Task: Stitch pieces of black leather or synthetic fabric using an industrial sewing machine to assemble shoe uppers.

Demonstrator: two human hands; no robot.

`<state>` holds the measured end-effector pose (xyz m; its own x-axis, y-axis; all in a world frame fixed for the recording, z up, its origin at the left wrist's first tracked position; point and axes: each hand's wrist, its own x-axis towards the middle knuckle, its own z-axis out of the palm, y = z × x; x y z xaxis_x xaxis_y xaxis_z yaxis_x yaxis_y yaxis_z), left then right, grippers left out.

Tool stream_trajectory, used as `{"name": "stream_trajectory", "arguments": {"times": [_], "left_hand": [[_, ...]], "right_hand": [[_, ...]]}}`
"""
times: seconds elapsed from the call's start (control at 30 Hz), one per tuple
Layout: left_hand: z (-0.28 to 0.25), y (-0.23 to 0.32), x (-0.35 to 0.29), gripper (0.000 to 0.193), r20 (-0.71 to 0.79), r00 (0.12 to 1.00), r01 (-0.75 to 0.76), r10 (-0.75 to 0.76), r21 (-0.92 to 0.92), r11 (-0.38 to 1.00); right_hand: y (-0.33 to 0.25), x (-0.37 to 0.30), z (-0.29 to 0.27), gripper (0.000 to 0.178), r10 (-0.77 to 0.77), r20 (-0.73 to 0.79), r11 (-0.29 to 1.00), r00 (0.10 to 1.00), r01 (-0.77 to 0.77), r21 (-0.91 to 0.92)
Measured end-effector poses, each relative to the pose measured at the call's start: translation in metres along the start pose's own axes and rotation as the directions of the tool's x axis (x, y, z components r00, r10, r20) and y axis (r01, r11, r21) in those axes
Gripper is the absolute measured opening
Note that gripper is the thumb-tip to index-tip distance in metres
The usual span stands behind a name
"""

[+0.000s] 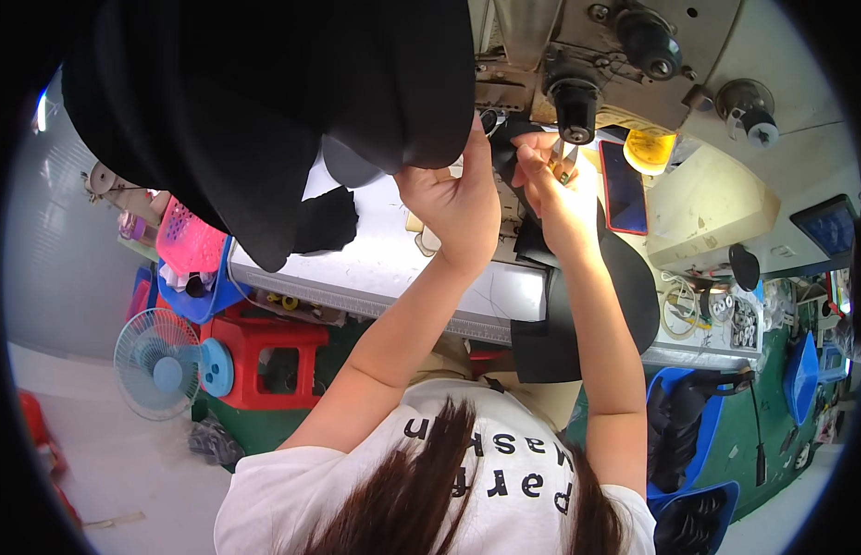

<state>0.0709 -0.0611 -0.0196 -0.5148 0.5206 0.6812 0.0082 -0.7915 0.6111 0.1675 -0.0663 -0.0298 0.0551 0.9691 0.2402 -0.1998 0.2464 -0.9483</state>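
My left hand (458, 199) grips the edge of a large piece of black fabric (264, 102), which rises toward the view and hides much of the upper left. Its fingertips are partly behind the cloth. Close to the sewing machine (625, 65), my right hand (562, 199) is closed around small metal snips (563, 165), their two pointed blades facing up. A black fabric panel (549, 342) passes under my right forearm and hangs over the table's front edge. Another dark scrap (328, 220) lies on the white table (384, 250), left of my left hand.
Right of my right hand are a red-edged phone (623, 188) and a yellow round container (649, 151). A tablet (823, 227) stands far right. Below left are a blue fan (162, 365), a red stool (273, 356) and a pink basket (190, 236). A blue bin (694, 453) holds dark pieces.
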Motion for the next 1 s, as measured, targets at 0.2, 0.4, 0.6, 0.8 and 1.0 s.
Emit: {"name": "stream_trajectory", "arguments": {"times": [0.2,0.4,0.6,0.8,1.0], "left_hand": [[0.001,-0.004,0.003,0.008,0.022,0.994,-0.106,0.104,0.156,0.982],[0.002,-0.004,0.007,0.008,0.018,0.998,-0.054,0.053,0.108,0.993],[0.004,-0.002,0.009,0.008,0.039,0.994,-0.111,0.107,0.136,0.985],[0.006,0.001,0.013,0.002,-0.015,0.985,-0.168,0.172,0.136,0.976],[0.005,0.003,0.014,0.002,0.018,0.983,-0.184,0.184,0.172,0.968]], "right_hand": [[0.003,-0.002,0.008,0.015,-0.112,-0.084,0.983,0.99,0.123,0.135],[0.004,-0.005,0.028,0.012,-0.224,-0.224,0.941,0.948,0.27,0.205],[0.005,-0.004,0.051,0.002,-0.519,-0.355,0.846,0.777,0.528,-0.082],[0.009,0.002,0.052,0.007,-0.53,-0.338,0.844,0.778,0.522,-0.121],[0.008,0.006,0.057,0.009,-0.509,-0.368,0.86,0.778,0.479,-0.177]]}}
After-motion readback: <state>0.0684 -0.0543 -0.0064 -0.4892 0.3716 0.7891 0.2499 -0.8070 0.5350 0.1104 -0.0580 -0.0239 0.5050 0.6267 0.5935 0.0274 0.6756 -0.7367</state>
